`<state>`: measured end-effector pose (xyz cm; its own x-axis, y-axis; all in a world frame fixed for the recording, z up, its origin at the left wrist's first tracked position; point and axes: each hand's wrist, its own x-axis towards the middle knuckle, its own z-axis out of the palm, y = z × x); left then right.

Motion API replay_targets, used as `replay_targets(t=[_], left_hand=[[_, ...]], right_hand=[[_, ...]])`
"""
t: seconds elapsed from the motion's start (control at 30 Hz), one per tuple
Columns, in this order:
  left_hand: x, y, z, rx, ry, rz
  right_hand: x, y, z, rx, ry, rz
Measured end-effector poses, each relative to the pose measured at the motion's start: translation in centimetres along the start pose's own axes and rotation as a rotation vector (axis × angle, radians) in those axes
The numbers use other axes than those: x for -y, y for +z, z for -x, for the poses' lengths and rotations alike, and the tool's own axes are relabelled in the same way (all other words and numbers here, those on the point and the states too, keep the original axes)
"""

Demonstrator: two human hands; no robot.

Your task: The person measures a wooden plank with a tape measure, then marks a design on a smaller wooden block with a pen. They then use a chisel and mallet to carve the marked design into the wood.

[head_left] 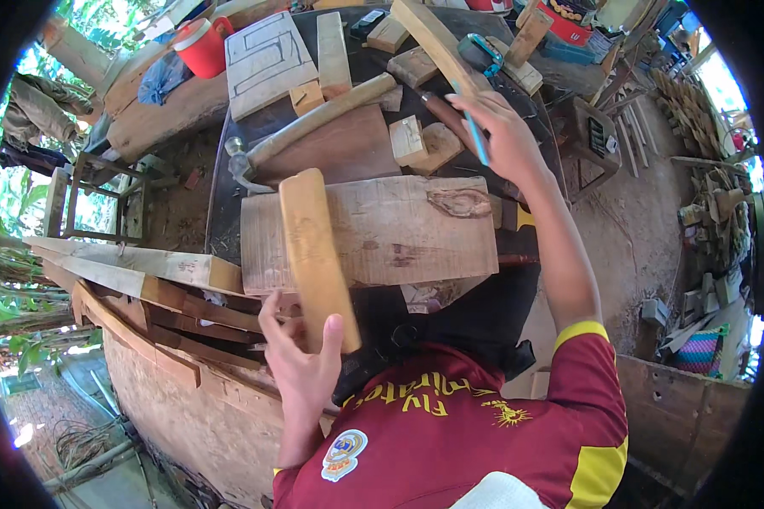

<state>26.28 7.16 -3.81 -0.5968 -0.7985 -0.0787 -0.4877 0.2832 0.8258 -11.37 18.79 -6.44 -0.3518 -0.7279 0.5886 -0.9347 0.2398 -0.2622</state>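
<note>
Shirt: maroon with yellow trim (450, 433), at the near edge.
Left hand (301, 352): part closed, thumb on 1 side and curled fingers on the other; has hold of the bar's near end.
Bar: yellowish wood (316, 246), tilted, far end over the board, near end in the left hand; lower edge blurred. Cannot tell if it touches the board.
Timbers: several long pieces (170, 265), left of the board, ends pointing toward it.
Board: thick, pale (382, 229), lying flat across the near side of the surface; dark knot near its far right corner.
Right hand (502, 140): fingers mostly closed in a pinch; has hold of the stick, well apart from the left hand.
Stick: thin, blue (477, 136), tilted, 1 end past the fingertips.
Handle: dark brown (443, 112), just beside the right hand's fingers; contact unclear.
Offcuts: pale block (408, 141) plus 1 more piece against it, just beyond the board.
Panel: brown, flat (339, 144), beyond the board.
Hammer: head at left, wooden handle (323, 119) running up to the right, partly over the panel.
Small block: (306, 97), between hammer and marked board.
Surface: dark (223, 199), carries board, hammer and offcuts.
Marked board: pale, dark lines drawn on it (269, 64), far left.
Jug: red, white lid (202, 51), beyond, at left, near a blue bag (163, 79).
</note>
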Motion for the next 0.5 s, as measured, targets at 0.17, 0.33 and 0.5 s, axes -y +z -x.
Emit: replay_targets(t=[0.17, 0.33, 0.5], left_hand=[[-1.0, 0.4, 0.9, 0.289, 0.019, 0.223], [0.2, 1.6, -1.1, 0.118, 0.634, -0.052], [-1.7, 1.2, -3.5, 0.019, 0.997, -0.442]], right_hand=[[-0.6, 2.4, -2.8, 0.035, -0.127, 0.001], [-0.3, 1.1, -1.8, -0.083, 0.039, -0.2], [-1.0, 0.2, -0.4, -0.126, 0.262, -0.571]])
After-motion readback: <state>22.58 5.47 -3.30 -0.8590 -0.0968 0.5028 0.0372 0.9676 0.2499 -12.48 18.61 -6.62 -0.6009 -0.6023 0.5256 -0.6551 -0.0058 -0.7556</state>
